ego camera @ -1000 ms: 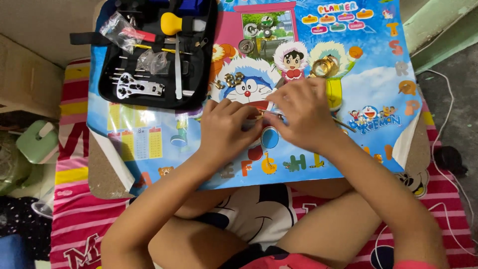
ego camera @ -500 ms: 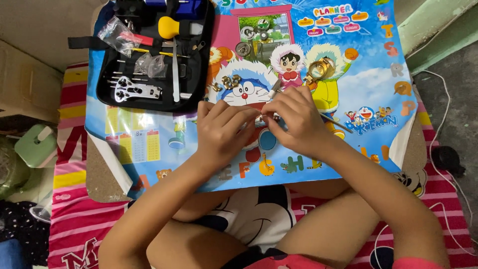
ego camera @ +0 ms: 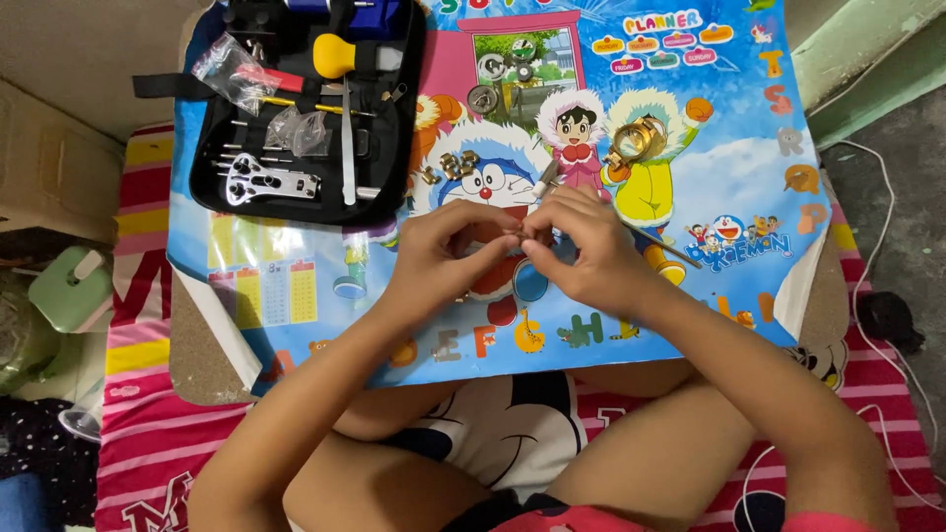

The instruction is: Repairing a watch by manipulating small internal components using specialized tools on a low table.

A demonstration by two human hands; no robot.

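Note:
My left hand (ego camera: 443, 251) and my right hand (ego camera: 581, 246) meet fingertip to fingertip over a colourful cartoon poster (ego camera: 729, 177) laid on a low board. Between the fingertips sits something very small that I cannot make out. A thin metal tool (ego camera: 548, 179) sticks up from my right hand, and its shaft runs out to the right. A gold watch band piece (ego camera: 636, 141) lies just above my right hand. Small gold links (ego camera: 455, 166) lie above my left hand.
An open black tool case (ego camera: 296, 108) with a yellow-headed tool, small plastic bags and metal tools lies at the upper left. Round watch parts (ego camera: 483, 97) rest near the poster's top. A pink striped cloth (ego camera: 148, 433) covers the floor. A white cable (ego camera: 872, 286) runs at right.
Both hands have shifted slightly up the poster and closed tighter together at the fingertips. Nothing else on the poster has moved.

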